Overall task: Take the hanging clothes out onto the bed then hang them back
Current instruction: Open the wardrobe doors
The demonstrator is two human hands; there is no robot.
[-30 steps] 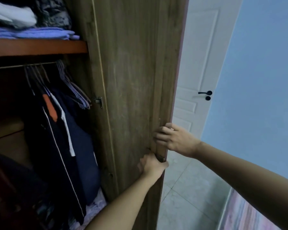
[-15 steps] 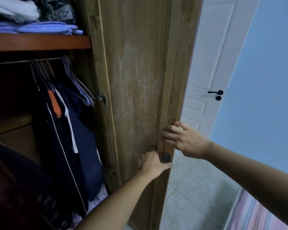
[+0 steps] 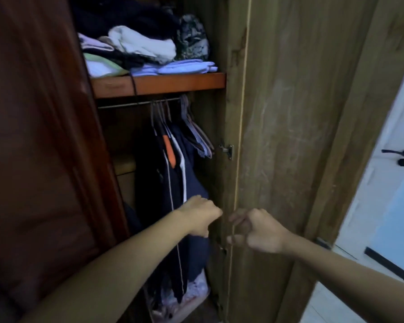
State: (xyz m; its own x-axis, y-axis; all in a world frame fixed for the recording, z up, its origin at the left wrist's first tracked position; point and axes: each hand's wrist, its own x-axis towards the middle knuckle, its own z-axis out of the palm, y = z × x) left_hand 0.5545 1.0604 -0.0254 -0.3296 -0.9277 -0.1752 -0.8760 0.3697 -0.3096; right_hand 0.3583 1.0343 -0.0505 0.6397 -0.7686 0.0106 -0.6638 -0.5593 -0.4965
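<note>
Reaching toward the clothes (image 3: 173,173), the left hand (image 3: 200,216) is curled, gripping nothing. The right hand (image 3: 257,230) is loosely curled too, empty, beside the door (image 3: 289,136).

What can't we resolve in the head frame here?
- Left hand: fingers motion-blurred against the dark hanging clothes; grip unclear.
- Right hand: fingers blurred; contact with the wardrobe door uncertain.
- Garment count: too dark and overlapped.
- Wardrobe's left part: hidden by the reddish door.
- Bed: out of frame.
</note>
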